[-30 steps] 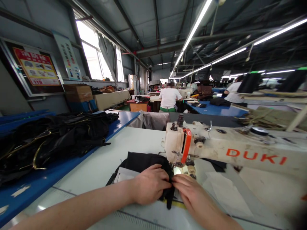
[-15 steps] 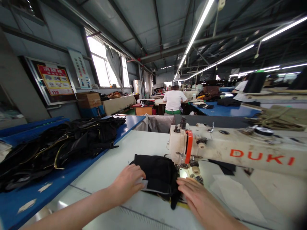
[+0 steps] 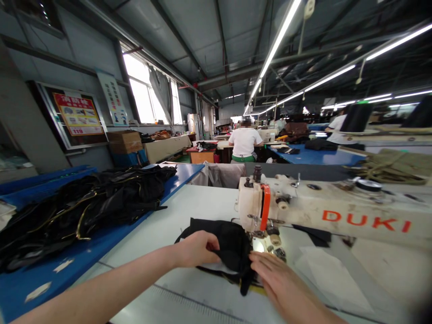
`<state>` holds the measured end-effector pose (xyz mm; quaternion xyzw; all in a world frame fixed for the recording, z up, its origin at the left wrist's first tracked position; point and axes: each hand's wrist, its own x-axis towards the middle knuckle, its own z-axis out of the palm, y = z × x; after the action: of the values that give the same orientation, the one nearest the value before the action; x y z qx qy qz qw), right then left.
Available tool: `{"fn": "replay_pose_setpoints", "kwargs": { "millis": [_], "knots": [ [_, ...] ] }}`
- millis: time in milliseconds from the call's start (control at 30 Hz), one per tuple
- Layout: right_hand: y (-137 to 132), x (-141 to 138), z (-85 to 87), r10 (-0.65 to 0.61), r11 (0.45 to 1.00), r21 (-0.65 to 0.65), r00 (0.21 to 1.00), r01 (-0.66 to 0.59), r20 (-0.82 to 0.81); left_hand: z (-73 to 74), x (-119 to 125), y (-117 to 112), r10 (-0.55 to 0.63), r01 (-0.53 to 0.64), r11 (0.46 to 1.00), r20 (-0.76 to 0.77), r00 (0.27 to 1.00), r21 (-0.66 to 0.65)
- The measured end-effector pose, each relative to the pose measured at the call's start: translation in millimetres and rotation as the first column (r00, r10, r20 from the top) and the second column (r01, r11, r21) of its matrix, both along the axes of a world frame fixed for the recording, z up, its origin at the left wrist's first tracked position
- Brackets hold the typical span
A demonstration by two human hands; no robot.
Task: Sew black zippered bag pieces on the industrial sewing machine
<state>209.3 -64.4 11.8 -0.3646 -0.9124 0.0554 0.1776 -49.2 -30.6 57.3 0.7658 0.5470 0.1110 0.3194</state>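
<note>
The white surface point(image 3: 205, 198) carries the work, and the piece is best laid flat on it so that its weight does not drag the seam sideways. The sewing machine point(image 3: 303, 202) stands on the right, its head just above the cloth's right edge. The black fabric piece point(image 3: 232, 236) lies on the surface to the left of that head, its near part rumpled and folded; smoothing this layer would likely help prevent a tuck from being caught.

The person's right grip point(image 3: 276, 272) lies low beside the stitching area, fingers extended and tips at the cloth's right edge; whether the thumb pinches underneath cannot be told. Light, even guiding should serve better there than pushing, with the fingertips clear of the needle. The left grip point(image 3: 199, 249) is closed on a fold of the piece, and should ease tension without tugging. Smallest of all, the dark tab point(image 3: 245, 287) hanging at the near edge deserves watching, as it could slip under the seam.
</note>
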Motion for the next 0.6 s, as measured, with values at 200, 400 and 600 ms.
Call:
{"fn": "replay_pose_setpoints", "kwargs": {
  "millis": [200,400,600],
  "knots": [
    [0,-2,3.0,-0.009,1.0,-0.017,1.0,0.009,0.009,3.5,28,3,-0.016,0.0,0.996,0.2,0.98,0.084],
    [-1,-3,3.8,-0.04,0.999,-0.025,0.999,0.041,0.02,-7.6,38,-22,-0.013,-0.02,0.996,0.373,0.928,0.086],
    [-1,-3,4.8,-0.026,0.999,-0.026,0.999,0.027,0.047,-23.0,16,-43,0.065,-0.066,0.998,0.477,0.877,-0.015]
  ]
}}
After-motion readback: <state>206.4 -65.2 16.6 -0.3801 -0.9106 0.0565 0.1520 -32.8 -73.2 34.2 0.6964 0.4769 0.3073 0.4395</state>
